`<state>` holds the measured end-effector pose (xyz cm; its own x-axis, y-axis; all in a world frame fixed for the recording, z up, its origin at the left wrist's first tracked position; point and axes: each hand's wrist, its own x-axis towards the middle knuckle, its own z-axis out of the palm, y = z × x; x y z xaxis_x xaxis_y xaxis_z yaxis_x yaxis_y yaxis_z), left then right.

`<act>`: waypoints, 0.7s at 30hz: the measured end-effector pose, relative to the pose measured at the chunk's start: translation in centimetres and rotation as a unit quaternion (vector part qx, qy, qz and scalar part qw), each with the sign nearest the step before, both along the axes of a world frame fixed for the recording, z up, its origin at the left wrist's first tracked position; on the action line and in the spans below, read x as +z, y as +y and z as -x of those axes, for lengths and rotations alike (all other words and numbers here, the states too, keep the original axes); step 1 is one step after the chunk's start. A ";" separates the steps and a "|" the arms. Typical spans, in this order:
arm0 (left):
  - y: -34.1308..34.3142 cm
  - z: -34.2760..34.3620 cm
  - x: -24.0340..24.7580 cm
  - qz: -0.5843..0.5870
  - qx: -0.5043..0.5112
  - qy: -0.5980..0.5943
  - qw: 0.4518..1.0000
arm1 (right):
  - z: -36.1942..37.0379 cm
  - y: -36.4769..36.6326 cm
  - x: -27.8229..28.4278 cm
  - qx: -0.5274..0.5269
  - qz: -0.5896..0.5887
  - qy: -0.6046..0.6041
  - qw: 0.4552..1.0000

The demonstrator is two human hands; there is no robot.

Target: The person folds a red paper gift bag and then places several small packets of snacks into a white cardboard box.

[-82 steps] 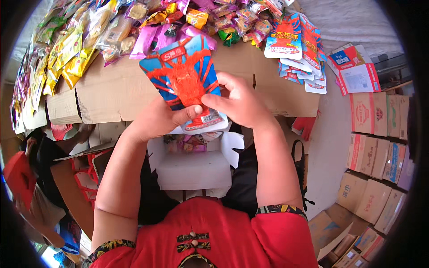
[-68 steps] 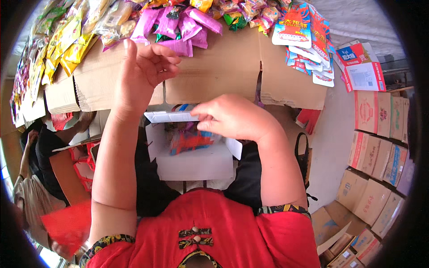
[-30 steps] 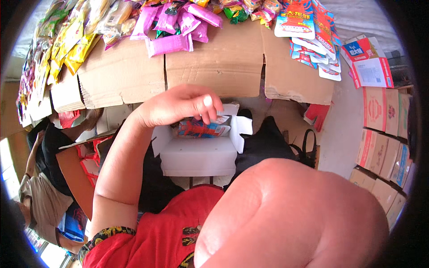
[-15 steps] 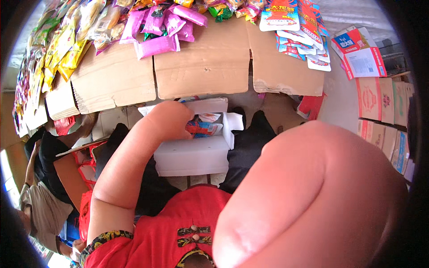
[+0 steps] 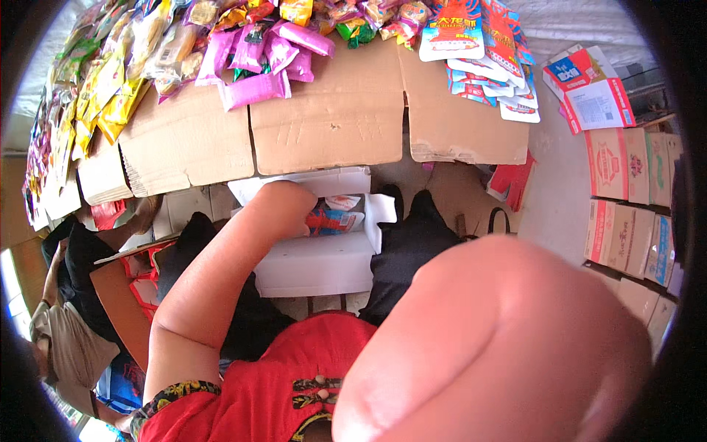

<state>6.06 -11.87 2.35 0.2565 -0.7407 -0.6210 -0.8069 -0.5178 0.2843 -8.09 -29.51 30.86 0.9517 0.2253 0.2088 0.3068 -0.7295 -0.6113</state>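
An open white box (image 5: 317, 267) sits between my knees, its flaps spread out. My left hand (image 5: 289, 204) reaches down into it from the left, and its fingers are mostly hidden by the hand itself and the box wall. Beside that hand lie red-and-blue packets (image 5: 337, 221) inside the box. I cannot tell whether the hand grips one. My right arm (image 5: 479, 346) is bent and raised close in front, filling the lower right; its hand does not show.
A cardboard-covered table (image 5: 328, 132) stands ahead, holding pink packets (image 5: 256, 90), yellow packets (image 5: 121, 96) and a pile of red-and-blue pouches (image 5: 453, 37). Cardboard boxes (image 5: 615, 228) are stacked at right. Another person (image 5: 74, 346) is at far left, near an open carton (image 5: 118, 302).
My raised right arm has shifted slightly down and left. My left hand stays in the box, while the view has tilted a little.
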 end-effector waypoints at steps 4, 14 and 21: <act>-0.5 -0.1 1.1 0.019 0.003 -0.003 1.000 | 0.2 0.9 -0.1 0.025 0.011 -0.026 0.999; -1.5 -0.1 3.6 -0.033 -0.001 0.003 0.999 | 1.3 2.4 -0.7 0.020 0.104 -0.114 0.988; -1.0 -0.4 3.7 -0.023 0.014 0.011 1.000 | 1.7 3.0 -0.8 -0.055 0.268 -0.194 0.942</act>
<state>6.43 -12.90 6.08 0.2629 -0.7039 -0.6599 -0.7861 -0.5528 0.2765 -9.78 -26.49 30.07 0.8511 0.3018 0.4295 0.3354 -0.9421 -0.0028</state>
